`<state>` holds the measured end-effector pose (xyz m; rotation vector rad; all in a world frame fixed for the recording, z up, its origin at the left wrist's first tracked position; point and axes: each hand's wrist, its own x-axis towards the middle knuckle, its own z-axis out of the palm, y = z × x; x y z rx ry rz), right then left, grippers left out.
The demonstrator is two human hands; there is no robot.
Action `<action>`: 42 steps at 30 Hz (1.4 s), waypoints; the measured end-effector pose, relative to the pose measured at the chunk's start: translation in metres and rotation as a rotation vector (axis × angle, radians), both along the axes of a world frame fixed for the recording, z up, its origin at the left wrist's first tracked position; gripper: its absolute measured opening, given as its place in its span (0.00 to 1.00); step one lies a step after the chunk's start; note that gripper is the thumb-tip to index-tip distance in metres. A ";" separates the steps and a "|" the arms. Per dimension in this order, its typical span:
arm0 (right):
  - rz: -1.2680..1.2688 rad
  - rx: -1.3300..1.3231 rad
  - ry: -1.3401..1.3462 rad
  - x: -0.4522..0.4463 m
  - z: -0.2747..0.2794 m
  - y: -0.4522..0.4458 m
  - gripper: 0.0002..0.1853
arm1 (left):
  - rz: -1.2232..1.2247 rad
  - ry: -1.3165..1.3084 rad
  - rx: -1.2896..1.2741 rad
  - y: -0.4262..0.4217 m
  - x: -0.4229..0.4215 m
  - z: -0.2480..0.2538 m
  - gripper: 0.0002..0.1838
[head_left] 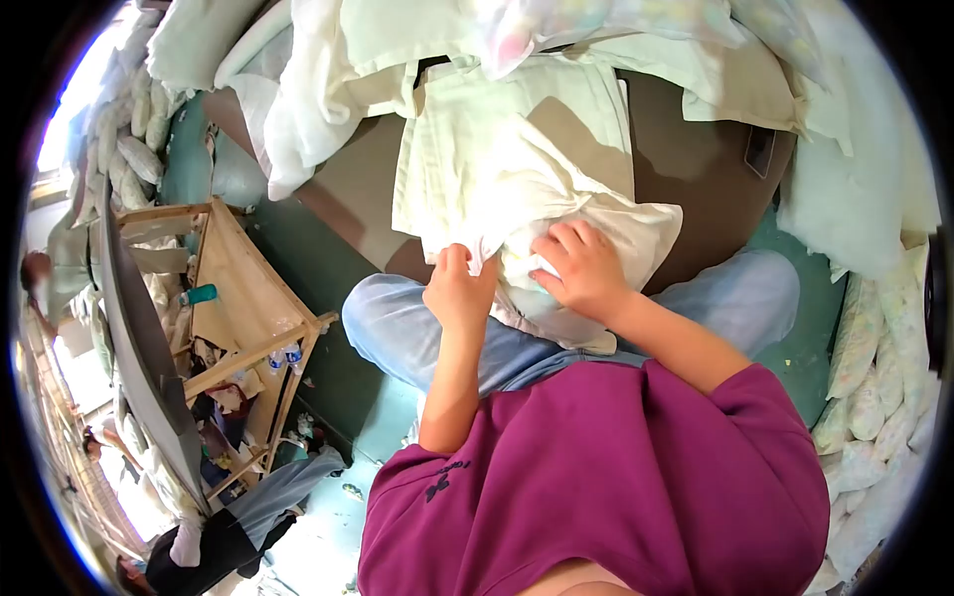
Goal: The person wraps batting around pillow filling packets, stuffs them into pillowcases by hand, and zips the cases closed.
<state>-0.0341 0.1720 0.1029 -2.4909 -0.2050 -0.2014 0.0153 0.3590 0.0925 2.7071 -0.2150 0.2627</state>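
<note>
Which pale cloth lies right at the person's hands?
The bunched cream cloth at the left hand and right hand; the pale cloths draped along the picture's top lie farther away.

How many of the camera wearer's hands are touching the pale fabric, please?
2: the left hand pinches the pale fabric, and the right hand is on it, farther right. Both are in plain view, so none is hidden.

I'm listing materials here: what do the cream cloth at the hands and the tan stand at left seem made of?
Cream cloth: matte, probably woven fabric, perhaps cotton, by its soft creases. Tan stand: probably wood, dull and unpainted-looking, by its pale brown colour and straight, squared edges.
</note>
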 end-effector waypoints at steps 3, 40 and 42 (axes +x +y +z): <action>0.004 -0.094 -0.151 -0.006 0.003 0.001 0.18 | -0.144 0.028 0.145 -0.020 0.018 0.007 0.10; -0.039 0.018 0.408 0.018 -0.014 -0.025 0.13 | -0.075 0.915 -1.091 -0.015 -0.010 -0.027 0.17; -0.111 -0.201 0.378 0.008 -0.032 -0.004 0.14 | -0.035 0.913 -1.122 -0.017 -0.012 -0.028 0.17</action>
